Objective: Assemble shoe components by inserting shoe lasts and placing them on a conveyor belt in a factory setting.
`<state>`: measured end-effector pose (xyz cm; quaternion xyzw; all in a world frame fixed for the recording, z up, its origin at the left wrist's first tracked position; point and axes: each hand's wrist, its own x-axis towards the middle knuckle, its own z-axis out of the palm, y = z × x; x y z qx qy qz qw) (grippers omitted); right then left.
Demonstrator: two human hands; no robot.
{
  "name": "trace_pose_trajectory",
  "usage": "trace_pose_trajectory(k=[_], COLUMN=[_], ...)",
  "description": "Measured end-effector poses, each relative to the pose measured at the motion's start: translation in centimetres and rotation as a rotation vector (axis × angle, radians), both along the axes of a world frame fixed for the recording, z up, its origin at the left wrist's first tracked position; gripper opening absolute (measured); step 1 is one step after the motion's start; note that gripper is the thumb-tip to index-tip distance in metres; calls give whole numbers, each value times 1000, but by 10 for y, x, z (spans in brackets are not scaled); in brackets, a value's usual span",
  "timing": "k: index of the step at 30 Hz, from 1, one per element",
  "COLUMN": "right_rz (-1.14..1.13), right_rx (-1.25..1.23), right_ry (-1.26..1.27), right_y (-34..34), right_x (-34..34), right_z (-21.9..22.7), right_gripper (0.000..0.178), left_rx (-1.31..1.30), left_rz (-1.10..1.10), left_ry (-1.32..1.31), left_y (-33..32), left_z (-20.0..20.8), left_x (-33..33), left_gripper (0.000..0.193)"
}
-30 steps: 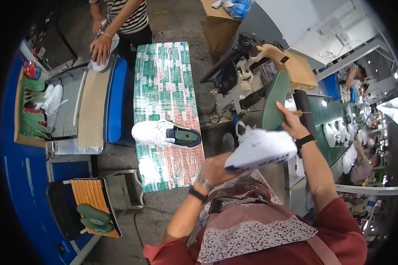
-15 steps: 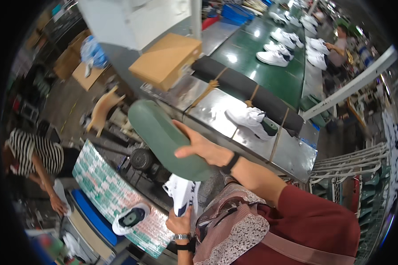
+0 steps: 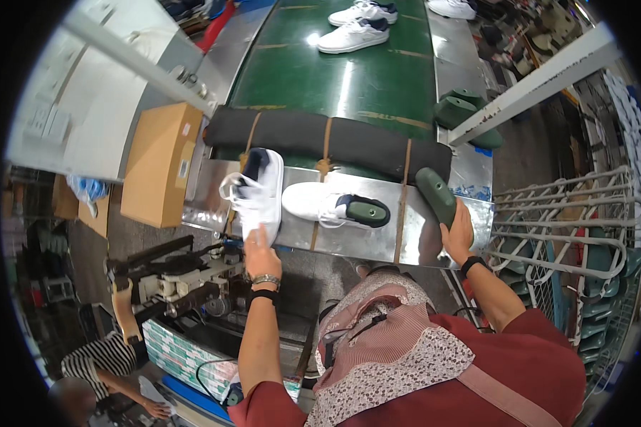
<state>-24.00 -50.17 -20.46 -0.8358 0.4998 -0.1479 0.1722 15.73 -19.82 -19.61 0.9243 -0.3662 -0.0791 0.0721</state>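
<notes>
We see a shiny metal tray (image 3: pixel 420 242), glossy green belt (image 3: pixel 349 78), matt black padded roll (image 3: pixel 327 139), smooth white leather-look shoes (image 3: pixel 260 196) (image 3: pixel 320 203), matt green plastic last (image 3: pixel 438 196), plain cardboard box (image 3: pixel 160 160).

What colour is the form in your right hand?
Dark green; the form under the right hand shows in the head view.

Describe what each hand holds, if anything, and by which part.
Left hand rests on the white shoe's near end. Right hand grips the green shoe last at its near end.
</notes>
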Motion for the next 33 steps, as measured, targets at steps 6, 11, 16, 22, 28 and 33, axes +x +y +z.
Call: trace_pose_trajectory(k=[6, 11, 16, 22, 28, 33], right_rz=[-45, -21, 49, -9, 583, 784], right_rx=[47, 110, 78, 674, 1181, 1198], right_ry=[17, 47, 6, -943, -857, -736], right_y=[-2, -10, 1, 36, 66, 107], right_x=[-12, -10, 7, 78, 177, 246], right_z=[-35, -20, 15, 64, 117, 153], right_gripper=[89, 89, 93, 107, 119, 99], left_rx=[-245, -179, -125, -439, -920, -904], left_rz=[-280, -589, -636, -197, 362, 454], left_ry=[-9, 118, 231, 459, 953, 281], left_y=[-82, -167, -175, -119, -41, 23], left_z=[23, 24, 21, 76, 135, 197], left_x=[-51, -63, -53, -75, -104, -83], left_gripper=[97, 98, 64, 66, 60, 54])
